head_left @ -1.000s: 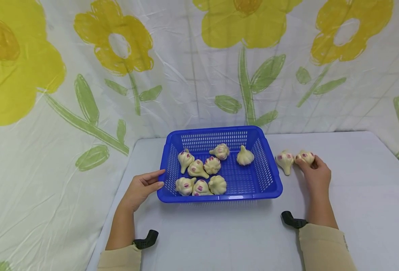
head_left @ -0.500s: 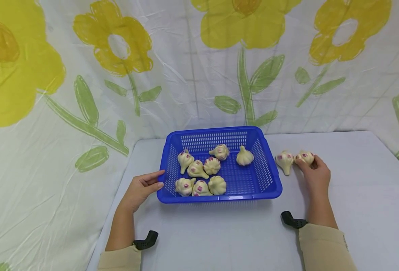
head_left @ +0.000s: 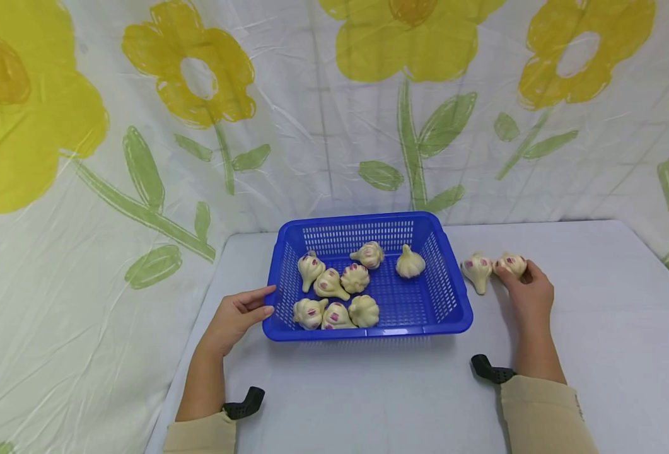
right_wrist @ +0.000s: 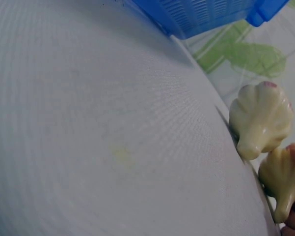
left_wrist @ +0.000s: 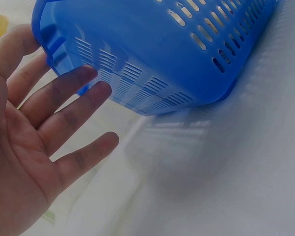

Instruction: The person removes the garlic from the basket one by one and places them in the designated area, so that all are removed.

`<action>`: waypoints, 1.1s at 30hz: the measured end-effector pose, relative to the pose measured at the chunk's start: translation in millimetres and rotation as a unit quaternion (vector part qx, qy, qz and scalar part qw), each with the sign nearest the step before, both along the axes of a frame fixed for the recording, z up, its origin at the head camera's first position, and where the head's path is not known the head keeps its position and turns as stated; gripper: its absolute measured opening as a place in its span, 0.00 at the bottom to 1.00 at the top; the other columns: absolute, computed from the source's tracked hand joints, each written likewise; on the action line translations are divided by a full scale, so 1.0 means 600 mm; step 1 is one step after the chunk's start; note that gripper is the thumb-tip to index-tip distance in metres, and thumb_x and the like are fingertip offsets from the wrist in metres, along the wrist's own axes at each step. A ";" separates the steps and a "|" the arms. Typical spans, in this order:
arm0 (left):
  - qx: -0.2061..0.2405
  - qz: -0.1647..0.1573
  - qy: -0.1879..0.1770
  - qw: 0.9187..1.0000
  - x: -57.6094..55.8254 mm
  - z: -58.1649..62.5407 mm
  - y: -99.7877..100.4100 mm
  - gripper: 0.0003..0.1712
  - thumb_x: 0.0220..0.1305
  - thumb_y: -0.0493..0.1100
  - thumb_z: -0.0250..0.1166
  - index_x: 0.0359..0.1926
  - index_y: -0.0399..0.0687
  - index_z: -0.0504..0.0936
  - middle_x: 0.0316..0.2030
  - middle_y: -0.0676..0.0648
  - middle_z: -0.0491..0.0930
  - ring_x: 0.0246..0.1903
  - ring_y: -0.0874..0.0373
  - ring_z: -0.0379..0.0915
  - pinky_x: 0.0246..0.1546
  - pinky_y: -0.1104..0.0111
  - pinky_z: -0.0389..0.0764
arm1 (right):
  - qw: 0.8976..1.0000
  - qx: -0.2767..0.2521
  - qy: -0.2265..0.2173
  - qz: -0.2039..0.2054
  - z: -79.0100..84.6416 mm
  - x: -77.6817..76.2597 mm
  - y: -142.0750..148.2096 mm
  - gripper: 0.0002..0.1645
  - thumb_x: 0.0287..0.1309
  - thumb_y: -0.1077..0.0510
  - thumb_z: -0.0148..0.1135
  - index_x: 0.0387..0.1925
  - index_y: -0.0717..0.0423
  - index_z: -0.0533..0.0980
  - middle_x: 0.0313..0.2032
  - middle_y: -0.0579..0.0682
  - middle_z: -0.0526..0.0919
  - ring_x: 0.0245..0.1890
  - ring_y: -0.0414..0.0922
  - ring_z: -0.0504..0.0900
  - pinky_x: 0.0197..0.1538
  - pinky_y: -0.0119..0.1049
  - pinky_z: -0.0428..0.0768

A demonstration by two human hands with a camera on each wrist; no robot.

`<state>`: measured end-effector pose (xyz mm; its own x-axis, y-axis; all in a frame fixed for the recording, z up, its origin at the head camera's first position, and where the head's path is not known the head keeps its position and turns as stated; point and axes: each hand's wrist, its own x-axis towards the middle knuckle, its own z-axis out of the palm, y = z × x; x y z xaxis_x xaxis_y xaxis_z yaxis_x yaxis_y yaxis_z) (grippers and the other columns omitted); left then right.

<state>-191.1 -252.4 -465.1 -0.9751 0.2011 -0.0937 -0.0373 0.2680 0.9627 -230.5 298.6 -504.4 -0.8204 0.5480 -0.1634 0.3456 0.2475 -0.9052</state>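
Observation:
A blue plastic basket with slotted walls stands on the table and holds several garlic bulbs, cream with purple patches. My left hand is at its left rim, index finger and thumb touching the edge. In the left wrist view the other fingers spread out, fairly straight, beside the basket wall. To the right of the basket, my right hand holds a garlic bulb between thumb and fingers. Another garlic bulb lies just left of it, its stem toward me.
A pale cloth covers the table. Behind and to the left hangs a white curtain printed with yellow flowers, close to the table's far edge. Black wrist devices sit at both cuffs.

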 end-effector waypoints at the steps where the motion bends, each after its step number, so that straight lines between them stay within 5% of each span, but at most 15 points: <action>1: 0.000 0.000 0.000 1.000 0.001 0.000 0.000 0.31 0.63 0.47 0.69 0.65 0.41 0.75 0.58 0.34 0.78 0.51 0.56 0.82 0.52 0.69 0.81 | 1.000 0.000 -0.001 0.001 0.000 0.000 0.000 0.51 0.60 0.37 0.63 0.76 0.50 0.54 0.73 0.54 0.62 0.72 0.49 0.62 0.74 0.43 0.62; 16: 0.001 0.000 -0.002 1.000 0.004 0.002 0.002 0.31 0.63 0.47 0.69 0.65 0.42 0.75 0.59 0.35 0.78 0.50 0.57 0.83 0.52 0.68 0.81 | 0.999 -0.038 -0.014 -0.031 0.032 0.008 -0.001 0.52 0.59 0.35 0.62 0.77 0.46 0.51 0.77 0.47 0.53 0.76 0.45 0.52 0.75 0.41 0.58; 23: -0.001 0.008 -0.006 1.000 0.004 0.002 0.002 0.32 0.61 0.49 0.70 0.64 0.43 0.76 0.59 0.36 0.78 0.50 0.56 0.83 0.51 0.68 0.82 | 0.999 -0.012 0.034 -0.024 0.072 0.014 -0.021 0.51 0.58 0.34 0.63 0.77 0.39 0.52 0.76 0.40 0.55 0.76 0.40 0.53 0.75 0.41 0.57; 33: -0.001 0.009 -0.005 1.000 0.004 0.003 0.002 0.33 0.61 0.50 0.71 0.64 0.43 0.76 0.59 0.36 0.78 0.51 0.56 0.82 0.51 0.68 0.81 | 0.987 0.028 0.152 0.052 0.124 0.028 -0.099 0.44 0.59 0.44 0.68 0.73 0.45 0.62 0.70 0.48 0.68 0.71 0.43 0.65 0.74 0.39 0.61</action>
<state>-189.0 -251.3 -463.5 -0.9775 0.1835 -0.1039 -0.0517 0.2689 0.9618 -213.9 239.4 -430.0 -0.8792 0.4590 0.1275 0.0295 0.3195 -0.9471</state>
